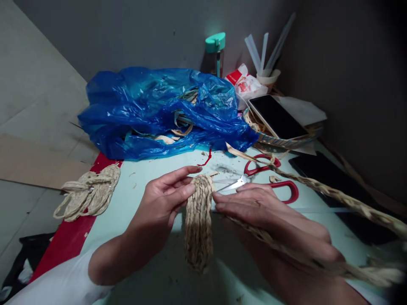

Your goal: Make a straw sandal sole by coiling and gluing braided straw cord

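Observation:
An oblong, flat coil of braided straw (199,228) hangs upright in front of me. My left hand (159,203) pinches its upper left edge between thumb and fingers. At its upper right edge, my right hand (267,220) has its fingers pressed together on the straw braid (276,245), which trails across the hand to the lower right. Another length of braid (327,188) runs above the right hand toward the right edge. Red-handled scissors (243,180) lie just behind the right hand, blades partly hidden by the fingers.
A crumpled blue plastic bag (143,110) with straw strips spreads across the back. Braided straw pieces (95,190) lie at the table's left edge. Behind the scissors are a basket (270,137) with a phone (278,116) on it, a teal-lidded bottle (215,44) and a cup (269,78) of strips.

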Motion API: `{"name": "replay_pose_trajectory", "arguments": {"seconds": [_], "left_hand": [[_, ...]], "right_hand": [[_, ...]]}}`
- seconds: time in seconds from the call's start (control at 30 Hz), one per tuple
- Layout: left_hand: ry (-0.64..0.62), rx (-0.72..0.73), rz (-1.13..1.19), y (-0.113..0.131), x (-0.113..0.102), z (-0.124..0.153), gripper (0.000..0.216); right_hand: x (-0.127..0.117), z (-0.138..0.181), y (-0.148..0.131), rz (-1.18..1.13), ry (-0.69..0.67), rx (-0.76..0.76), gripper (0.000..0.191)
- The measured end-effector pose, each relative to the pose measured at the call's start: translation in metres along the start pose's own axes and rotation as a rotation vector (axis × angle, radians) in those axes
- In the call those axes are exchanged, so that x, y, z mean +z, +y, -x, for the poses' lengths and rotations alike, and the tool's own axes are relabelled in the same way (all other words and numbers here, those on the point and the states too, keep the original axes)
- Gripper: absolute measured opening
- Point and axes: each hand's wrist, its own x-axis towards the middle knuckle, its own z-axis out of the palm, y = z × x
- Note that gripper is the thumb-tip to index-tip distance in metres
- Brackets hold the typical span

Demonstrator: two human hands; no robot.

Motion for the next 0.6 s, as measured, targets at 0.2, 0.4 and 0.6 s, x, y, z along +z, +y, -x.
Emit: {"name": "replay_pose_trajectory", "arguments": {"seconds": [0.2, 0.4, 0.6], "left_hand": [[0.028, 0.048, -0.024, 0.000, 0.002, 0.001, 0.027], [0.046, 0.102, -0.028, 0.002, 0.007, 0.004, 0.028], [0.066, 0.130, -0.030, 0.004, 0.011, 0.002, 0.029]], "right_hand": [[-0.001, 0.002, -0.003, 0.058, 0.011, 0.015, 0.028], [0.000, -0.002, -0.005, 0.125, 0.044, -0.011, 0.021], [0.004, -0.001, -0.005, 0.148, 0.087, -0.009, 0.025]]}}
